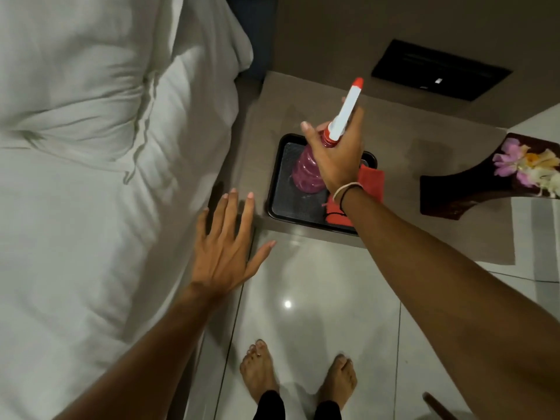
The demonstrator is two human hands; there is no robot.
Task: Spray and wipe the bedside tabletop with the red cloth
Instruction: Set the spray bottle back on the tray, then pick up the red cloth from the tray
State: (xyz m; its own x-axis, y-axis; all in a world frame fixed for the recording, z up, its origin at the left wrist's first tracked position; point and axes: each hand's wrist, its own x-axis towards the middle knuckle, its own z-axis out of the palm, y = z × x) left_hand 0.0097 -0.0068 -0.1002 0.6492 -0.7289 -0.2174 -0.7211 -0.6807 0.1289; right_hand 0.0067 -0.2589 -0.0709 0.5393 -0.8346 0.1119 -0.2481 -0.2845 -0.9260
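Note:
My right hand grips the neck of a spray bottle with pink liquid; its white and red nozzle points up and away. The bottle hangs over a black tray on the beige bedside tabletop. A red cloth lies on the tray's right side, partly hidden under my wrist. My left hand hovers with fingers spread beside the bed's edge, left of the tray, holding nothing.
A white bed with a pillow fills the left. A dark wooden dish with flowers rests on the tabletop's right end. A black panel is set in the wall behind. My bare feet stand on glossy floor tiles.

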